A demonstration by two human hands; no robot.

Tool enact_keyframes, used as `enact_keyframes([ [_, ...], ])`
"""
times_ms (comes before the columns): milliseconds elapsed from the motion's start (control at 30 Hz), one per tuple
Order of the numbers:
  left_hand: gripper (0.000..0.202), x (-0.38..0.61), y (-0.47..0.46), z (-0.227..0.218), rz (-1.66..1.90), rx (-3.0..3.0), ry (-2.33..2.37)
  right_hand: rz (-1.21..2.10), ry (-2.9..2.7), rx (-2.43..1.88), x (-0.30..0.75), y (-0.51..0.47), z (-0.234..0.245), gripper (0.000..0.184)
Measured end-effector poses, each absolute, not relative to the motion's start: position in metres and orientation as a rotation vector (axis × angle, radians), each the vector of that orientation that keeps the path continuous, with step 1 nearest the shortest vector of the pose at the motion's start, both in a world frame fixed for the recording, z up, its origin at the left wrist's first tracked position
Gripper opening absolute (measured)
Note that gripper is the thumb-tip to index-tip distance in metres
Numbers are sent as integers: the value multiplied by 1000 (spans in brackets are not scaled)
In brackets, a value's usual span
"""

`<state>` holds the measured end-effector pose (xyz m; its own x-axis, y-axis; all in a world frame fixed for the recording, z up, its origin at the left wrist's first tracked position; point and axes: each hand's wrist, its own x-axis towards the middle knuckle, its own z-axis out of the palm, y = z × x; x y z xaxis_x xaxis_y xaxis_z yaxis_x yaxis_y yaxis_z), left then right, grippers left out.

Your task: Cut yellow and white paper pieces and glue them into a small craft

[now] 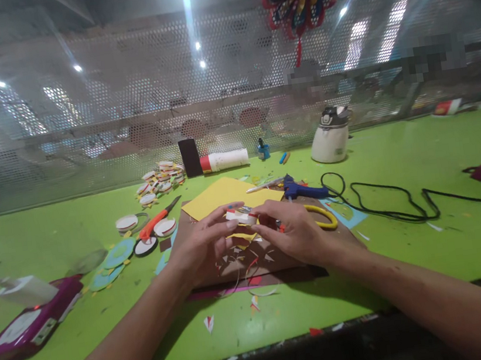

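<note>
Between my left hand (206, 237) and my right hand (293, 229) is a small white paper piece (240, 217) with red edging. The fingers of both hands are closed on its opposite sides, over a brown board (273, 264). Behind the paper piece, a yellow paper sheet (220, 194) lies on the board. Thin paper strips and scraps (251, 261) are scattered below my fingers. Beside my right hand, the yellow handle of scissors (327, 217) shows; my hand hides the rest. A blue glue gun (304, 189) lies just behind that hand.
To the left are orange-handled scissors (155, 223), light-blue paper rings (119, 253) and a heap of small white discs (163, 178). A phone (190, 158), stacked paper cups (231, 159) and a white jug (330, 138) stand behind. A black cord (400, 215) crosses the right side.
</note>
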<state>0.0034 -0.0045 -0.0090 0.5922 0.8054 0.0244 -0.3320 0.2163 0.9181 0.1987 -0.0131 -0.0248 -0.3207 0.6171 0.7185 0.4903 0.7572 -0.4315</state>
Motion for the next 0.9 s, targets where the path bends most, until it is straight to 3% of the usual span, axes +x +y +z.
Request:
enact_keyframes([
  [767,49,6,-6,-6,936,1117,603,153,-1940,-871,197,-14,-24,10],
  [900,41,8,-6,-4,997,1040,554,88,-1983,-877,199,-14,-22,9],
])
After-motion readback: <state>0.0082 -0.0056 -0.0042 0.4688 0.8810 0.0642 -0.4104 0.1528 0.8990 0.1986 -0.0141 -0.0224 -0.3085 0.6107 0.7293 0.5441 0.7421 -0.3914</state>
